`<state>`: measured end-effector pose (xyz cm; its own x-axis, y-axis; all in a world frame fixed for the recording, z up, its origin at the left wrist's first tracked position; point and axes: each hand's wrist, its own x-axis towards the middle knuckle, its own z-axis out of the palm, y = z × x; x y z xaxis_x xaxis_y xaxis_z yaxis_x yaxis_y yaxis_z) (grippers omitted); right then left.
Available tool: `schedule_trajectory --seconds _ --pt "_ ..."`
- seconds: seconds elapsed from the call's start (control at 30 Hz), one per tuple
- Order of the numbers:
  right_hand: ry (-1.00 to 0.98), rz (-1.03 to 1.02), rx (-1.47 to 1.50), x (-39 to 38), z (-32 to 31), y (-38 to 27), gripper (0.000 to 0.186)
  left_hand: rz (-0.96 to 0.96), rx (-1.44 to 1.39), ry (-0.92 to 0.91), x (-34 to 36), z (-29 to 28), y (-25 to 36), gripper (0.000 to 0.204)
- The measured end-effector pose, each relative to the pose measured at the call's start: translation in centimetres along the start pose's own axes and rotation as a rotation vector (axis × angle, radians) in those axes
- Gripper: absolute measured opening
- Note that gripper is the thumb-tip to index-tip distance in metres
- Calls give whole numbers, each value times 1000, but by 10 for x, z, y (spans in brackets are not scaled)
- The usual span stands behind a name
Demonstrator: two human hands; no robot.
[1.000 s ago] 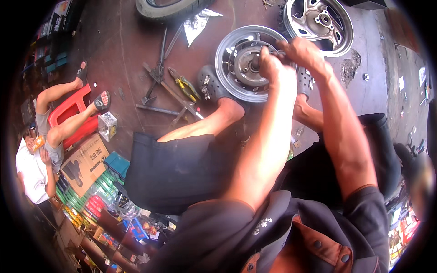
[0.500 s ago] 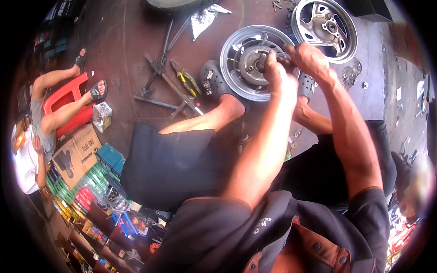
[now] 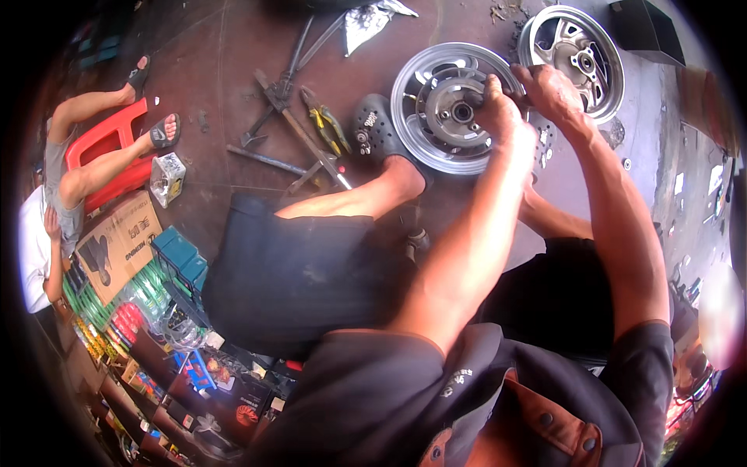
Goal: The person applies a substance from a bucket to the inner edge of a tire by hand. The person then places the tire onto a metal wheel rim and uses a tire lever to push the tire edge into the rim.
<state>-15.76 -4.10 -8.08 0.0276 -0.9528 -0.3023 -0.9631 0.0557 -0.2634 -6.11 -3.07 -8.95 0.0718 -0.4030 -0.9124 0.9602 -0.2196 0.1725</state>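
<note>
A silver motorcycle wheel rim (image 3: 410, 128) lies flat on the floor between my feet. Over its right side is my left hand (image 3: 499, 109), closed, with the thumb pointing up. My right hand (image 3: 551, 92) is closed just beyond the rim's right edge, knuckles up. The two hands nearly meet, and a small dark thing shows between them, too hidden to name. In the middle of the wheel the hub's round bore (image 3: 463, 113) shows uncovered. A second silver wheel (image 3: 562, 56) lies behind my right hand.
Yellow-and-black pliers (image 3: 327, 128) and a metal bar stand (image 3: 292, 117) lie left of my clog (image 3: 375, 128). Silver foil (image 3: 369, 27) lies farther back, a black box (image 3: 646, 31) at the far right. A person sits at left by a red stool (image 3: 105, 140), near cartons and packed goods.
My left fingers have come off the hub's centre, leaving the bore in sight. Both hands are slightly farther right. The whole view has shifted a little.
</note>
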Motion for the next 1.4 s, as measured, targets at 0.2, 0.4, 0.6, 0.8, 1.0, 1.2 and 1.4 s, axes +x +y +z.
schedule_trajectory --seconds 0.2,0.4,0.6,0.8,1.0,1.2,1.4 --pt "-16 432 247 -26 11 -17 36 -45 326 -12 -11 -9 24 12" --pt "47 -73 -19 -20 2 -8 43 41 28 -85 -10 2 8 12" --pt "-230 355 413 -36 11 -13 53 104 293 37 12 -18 -1 18" --pt "-276 606 560 -44 4 -34 74 80 383 71 7 -21 5 28" --pt "-208 790 620 -61 28 -37 66 145 585 4 16 -38 5 29" --pt "-187 881 591 -82 42 -63 73 141 753 306 20 -63 7 35" --pt "-86 476 666 -56 -3 -37 67 63 387 -79 -21 -15 18 25"
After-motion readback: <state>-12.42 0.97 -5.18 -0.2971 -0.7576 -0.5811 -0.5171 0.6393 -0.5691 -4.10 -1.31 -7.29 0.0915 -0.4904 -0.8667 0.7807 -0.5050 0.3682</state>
